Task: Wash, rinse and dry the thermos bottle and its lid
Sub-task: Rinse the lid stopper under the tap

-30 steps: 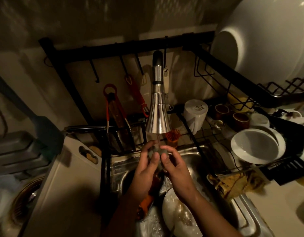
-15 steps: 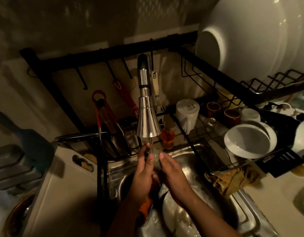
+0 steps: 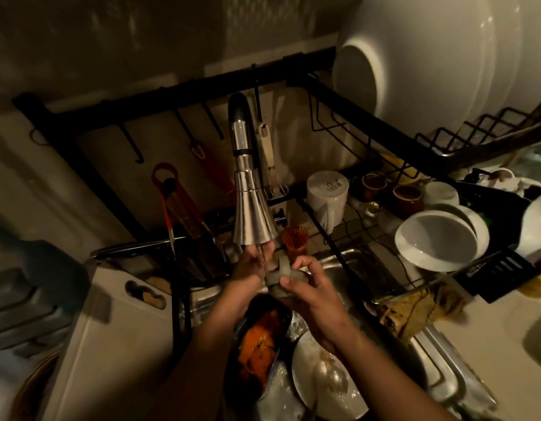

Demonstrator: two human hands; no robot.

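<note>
— What are you holding under the tap [image 3: 254, 189]?

— I'm gripping the lid [image 3: 280, 278], a small greyish, rubbery-looking thing with a raised rib, in my right hand [image 3: 311, 288], fingers curled around it. My left hand [image 3: 253, 264] is lying open beside it, palm catching the thin stream falling from the flared, shiny metal spout.

— How much room are you getting?

— Little. I'm working over the steel sink [image 3: 439, 375], which is carrying a smeared white plate [image 3: 324, 387] and a dark pan [image 3: 260, 341] with orange residue just below my wrists. The black wire rack [image 3: 354, 95] is framing the sink behind and to the right; a pale board [image 3: 111, 344] is edging the left side.

— And the bottle?

— I cannot tell where it is.
</note>
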